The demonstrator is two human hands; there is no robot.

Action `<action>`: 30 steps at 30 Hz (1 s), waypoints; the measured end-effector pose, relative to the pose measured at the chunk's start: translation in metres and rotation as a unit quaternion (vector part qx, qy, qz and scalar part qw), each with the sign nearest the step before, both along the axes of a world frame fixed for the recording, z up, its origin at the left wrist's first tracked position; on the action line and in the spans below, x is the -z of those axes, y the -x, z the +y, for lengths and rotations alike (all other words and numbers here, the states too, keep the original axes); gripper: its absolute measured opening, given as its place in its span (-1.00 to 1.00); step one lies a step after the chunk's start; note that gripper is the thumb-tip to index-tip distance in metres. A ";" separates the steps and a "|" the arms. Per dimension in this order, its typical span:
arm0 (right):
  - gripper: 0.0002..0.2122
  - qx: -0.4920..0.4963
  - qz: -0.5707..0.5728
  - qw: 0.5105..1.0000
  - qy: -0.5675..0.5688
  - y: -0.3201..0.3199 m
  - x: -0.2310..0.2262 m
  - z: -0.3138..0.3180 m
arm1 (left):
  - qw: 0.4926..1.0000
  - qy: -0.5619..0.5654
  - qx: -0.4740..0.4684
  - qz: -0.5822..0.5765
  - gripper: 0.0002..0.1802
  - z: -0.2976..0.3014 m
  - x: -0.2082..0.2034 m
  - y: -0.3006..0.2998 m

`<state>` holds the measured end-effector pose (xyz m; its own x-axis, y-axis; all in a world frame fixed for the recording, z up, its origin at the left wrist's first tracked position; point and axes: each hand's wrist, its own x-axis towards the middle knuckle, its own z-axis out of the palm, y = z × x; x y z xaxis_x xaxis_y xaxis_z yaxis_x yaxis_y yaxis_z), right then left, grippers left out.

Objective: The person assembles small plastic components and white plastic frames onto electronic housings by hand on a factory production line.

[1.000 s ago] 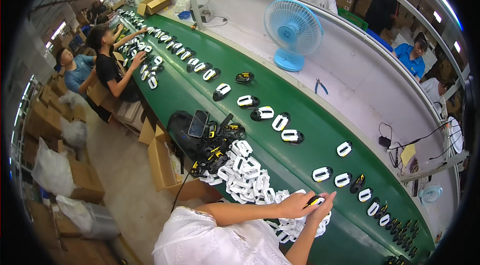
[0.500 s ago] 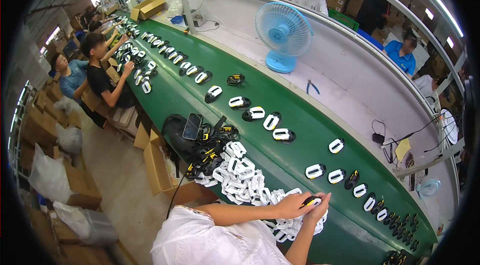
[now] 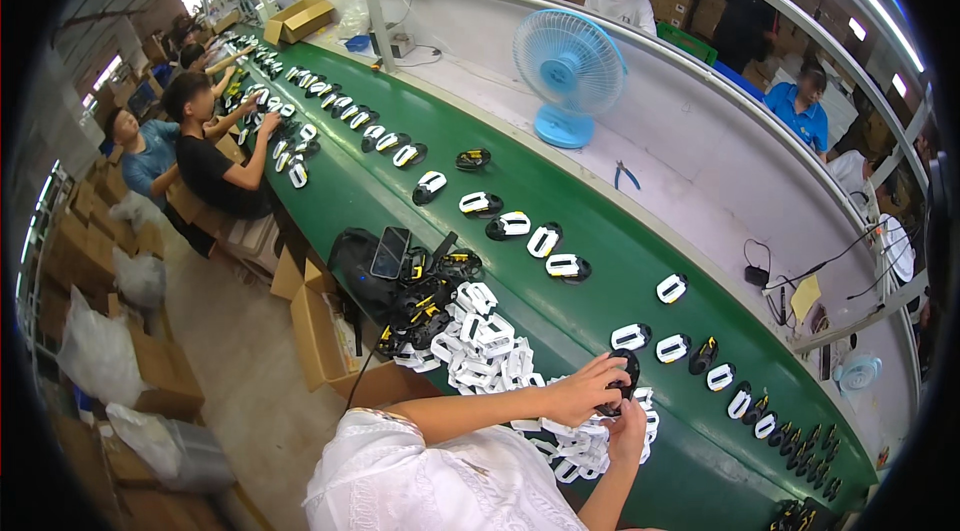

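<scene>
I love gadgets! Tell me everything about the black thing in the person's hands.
The black piece looks rounded, perhaps plastic, with its long side running roughly up the picture. The left hand grips it from the left; the right hand touches its lower end. They hide much of it, so details can't be made out. It's held near the heap of white frames.

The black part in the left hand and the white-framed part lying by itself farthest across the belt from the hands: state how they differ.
The black part is held off the green belt in the left hand; the white-framed part lies on it. The black part is partly covered by fingers; the white-framed part is uncovered. The black part's visible side looks dark; the white-framed part shows a white frame. Both show some black.
</scene>
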<state>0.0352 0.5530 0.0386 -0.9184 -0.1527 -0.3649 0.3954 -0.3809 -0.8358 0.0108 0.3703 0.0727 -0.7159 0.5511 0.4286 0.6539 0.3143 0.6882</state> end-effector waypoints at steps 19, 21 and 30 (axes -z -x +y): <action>-0.73 -0.056 0.070 0.993 -0.083 -0.016 -0.034 -0.036 | 0.914 -0.089 -0.137 -0.372 -0.68 -0.012 0.013 0.006; -0.77 -0.013 0.040 0.997 -0.063 -0.017 -0.039 -0.041 | 0.945 -0.111 -0.149 -0.269 -0.66 -0.007 0.019 0.008; -0.77 0.178 0.136 0.966 -0.125 0.010 -0.059 -0.074 | 0.812 -0.388 -0.182 -0.396 -0.71 0.005 -0.025 0.014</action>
